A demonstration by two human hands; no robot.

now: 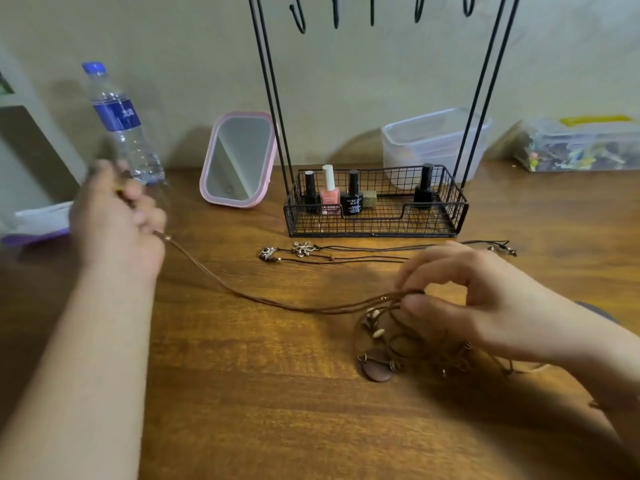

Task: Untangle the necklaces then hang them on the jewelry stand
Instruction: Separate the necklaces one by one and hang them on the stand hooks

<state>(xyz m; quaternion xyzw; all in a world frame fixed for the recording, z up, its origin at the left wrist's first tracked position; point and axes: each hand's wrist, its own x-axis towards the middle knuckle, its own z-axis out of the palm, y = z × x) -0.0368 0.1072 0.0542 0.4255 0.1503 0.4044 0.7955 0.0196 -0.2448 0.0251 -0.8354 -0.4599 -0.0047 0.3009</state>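
Observation:
My left hand (117, 220) grips the end of a brown cord necklace (263, 299), pulled out to the left above the wooden table. The cord runs right to my right hand (485, 306), whose thumb and fingers pinch it above a tangle of cords, beads and a round brown pendant (377, 368). Two other necklaces with metal pendants (301, 249) lie stretched out straight in front of the black wire jewelry stand (375, 233). The stand's hooks (299, 19) at the top edge are bare.
Several nail polish bottles (330, 194) stand in the stand's basket. A pink-framed mirror (237, 161) and a water bottle (121, 123) are at back left. A clear tub (433, 140) and a box of small items (581, 147) sit at back right.

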